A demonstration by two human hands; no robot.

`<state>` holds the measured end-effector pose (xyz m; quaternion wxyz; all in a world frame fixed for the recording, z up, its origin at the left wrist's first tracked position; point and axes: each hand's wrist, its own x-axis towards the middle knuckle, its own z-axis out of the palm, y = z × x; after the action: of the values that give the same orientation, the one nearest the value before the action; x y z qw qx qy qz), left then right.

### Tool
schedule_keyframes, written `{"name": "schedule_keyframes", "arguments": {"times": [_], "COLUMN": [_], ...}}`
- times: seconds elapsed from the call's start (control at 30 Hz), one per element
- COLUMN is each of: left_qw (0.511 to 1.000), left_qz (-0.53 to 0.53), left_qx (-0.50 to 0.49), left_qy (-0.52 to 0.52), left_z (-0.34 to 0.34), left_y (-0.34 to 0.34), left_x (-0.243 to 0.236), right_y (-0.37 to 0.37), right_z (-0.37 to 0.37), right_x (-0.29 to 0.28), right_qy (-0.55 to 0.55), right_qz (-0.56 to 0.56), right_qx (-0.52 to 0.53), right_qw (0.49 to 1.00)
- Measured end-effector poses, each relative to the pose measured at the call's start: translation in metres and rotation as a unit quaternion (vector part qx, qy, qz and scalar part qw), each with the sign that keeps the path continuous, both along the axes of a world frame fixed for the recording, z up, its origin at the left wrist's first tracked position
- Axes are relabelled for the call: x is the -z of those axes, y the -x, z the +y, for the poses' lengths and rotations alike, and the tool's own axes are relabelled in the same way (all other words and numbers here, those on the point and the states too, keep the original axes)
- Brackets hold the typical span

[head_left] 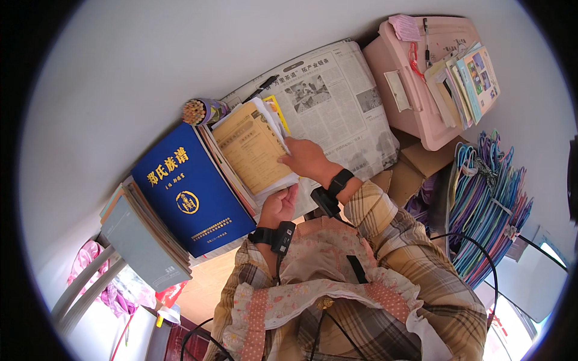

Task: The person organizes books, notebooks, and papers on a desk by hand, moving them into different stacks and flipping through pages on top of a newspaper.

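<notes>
A tan, yellowed booklet lies on top of a stack of white papers, tilted in front of me. My right hand grips the right edge of this stack, thumb over the tan cover and fingers hidden below. My left hand is at the stack's lower right corner, its fingers curled together against the bottom edge; their tips are partly hidden. A yellow-edged sheet sticks out at the stack's upper right. Left of the stack lies a large blue hardcover book with gold lettering and a round gold emblem.
Newspaper covers the table. A pencil holder full of pencils stands by the wall, near a black pen. Grey-covered books are piled left. A pink lidded box carries booklets; many hangers hang below it.
</notes>
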<state>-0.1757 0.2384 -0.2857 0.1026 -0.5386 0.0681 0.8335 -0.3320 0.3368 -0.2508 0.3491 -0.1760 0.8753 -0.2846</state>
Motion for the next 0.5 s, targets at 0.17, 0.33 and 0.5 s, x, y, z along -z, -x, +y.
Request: {"name": "schedule_keyframes", "arguments": {"times": [0.17,0.33,0.5], "left_qw": [0.999,0.997,0.997], "left_qz": [0.043,0.05,0.07], "left_qx": [0.006,0.042,0.024], "left_qy": [-0.021,0.029,0.036], "left_z": [0.0,0.004,0.008], "left_y": [-0.004,-0.02,-0.014], "left_x": [-0.001,0.003,-0.001], "right_y": [-0.004,-0.004,0.01], "right_z": [-0.001,-0.004,-0.005], "right_x": [-0.003,-0.005,-0.01], "right_qy": [-0.003,0.017,0.018], "right_qz": [0.064,0.065,-0.048], "right_qx": [0.047,0.039,0.074], "right_qw": [0.997,0.997,0.996]}}
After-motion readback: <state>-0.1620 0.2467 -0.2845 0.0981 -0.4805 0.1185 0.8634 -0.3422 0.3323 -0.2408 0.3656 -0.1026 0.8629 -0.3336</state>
